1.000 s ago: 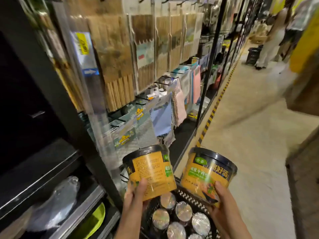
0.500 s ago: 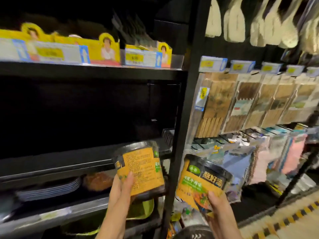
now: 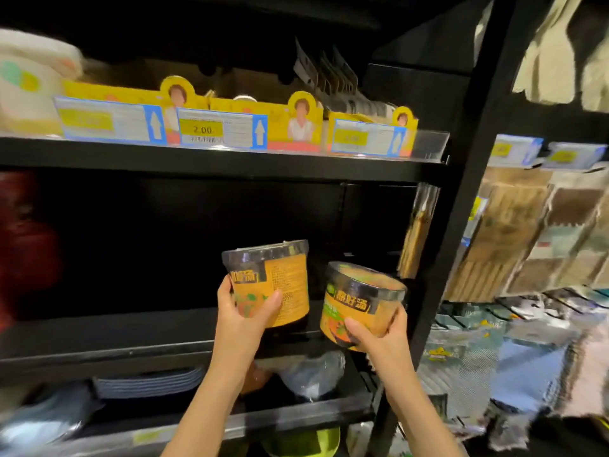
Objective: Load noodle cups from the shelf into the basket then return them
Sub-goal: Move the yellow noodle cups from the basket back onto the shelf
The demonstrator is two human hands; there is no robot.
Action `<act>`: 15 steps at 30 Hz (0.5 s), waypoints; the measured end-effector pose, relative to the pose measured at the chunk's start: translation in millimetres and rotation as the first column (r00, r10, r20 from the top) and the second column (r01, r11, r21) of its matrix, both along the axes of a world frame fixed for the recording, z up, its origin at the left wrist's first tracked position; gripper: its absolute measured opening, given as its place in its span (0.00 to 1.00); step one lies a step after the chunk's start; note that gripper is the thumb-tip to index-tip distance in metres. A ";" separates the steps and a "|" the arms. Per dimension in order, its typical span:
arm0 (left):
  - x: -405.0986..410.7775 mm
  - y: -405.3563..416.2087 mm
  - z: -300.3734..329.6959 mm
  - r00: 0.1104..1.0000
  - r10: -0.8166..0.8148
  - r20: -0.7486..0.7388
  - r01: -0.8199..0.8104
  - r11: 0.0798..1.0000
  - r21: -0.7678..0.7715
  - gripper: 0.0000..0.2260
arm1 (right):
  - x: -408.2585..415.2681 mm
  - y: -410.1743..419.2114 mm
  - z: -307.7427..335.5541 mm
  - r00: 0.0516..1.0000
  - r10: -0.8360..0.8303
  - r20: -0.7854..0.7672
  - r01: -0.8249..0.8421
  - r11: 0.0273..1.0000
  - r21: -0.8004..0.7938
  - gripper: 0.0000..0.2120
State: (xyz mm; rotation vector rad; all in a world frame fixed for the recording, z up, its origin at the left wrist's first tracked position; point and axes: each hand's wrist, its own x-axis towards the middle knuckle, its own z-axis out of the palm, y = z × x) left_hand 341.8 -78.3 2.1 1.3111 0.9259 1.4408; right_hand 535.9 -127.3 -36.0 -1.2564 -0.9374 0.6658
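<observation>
Left hand (image 3: 245, 316) gripped an upright orange, black-lidded noodle cup (image 3: 270, 282) before the dark shelf (image 3: 131, 338). Right hand (image 3: 379, 331) clutched a second orange cup (image 3: 361, 300), tilted, just beside it.

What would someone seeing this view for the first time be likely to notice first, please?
Probably the two orange noodle cups held up mid-frame before a dark shelf bay: the left hand grips the left noodle cup, the right hand grips the tilted right noodle cup. Next, the yellow display boxes and the price tag reading 2.00 on the shelf above.
</observation>
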 end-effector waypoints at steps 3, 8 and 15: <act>7.2 29.8 9.3 1.000 -0.023 0.019 0.023 1.000 -0.001 0.30 | 7.0 33.4 -3.3 0.996 -0.063 0.067 0.065 0.997 -0.031 0.48; 31.0 68.9 24.8 0.997 -0.078 0.012 0.078 0.997 -0.003 0.29 | 20.0 68.7 -7.5 0.985 -0.089 0.151 0.098 0.994 -0.056 0.52; 76.2 101.0 24.8 0.983 -0.176 -0.061 0.178 0.983 0.036 0.39 | 38.4 89.6 -18.1 0.975 -0.055 0.216 0.095 0.979 -0.182 0.57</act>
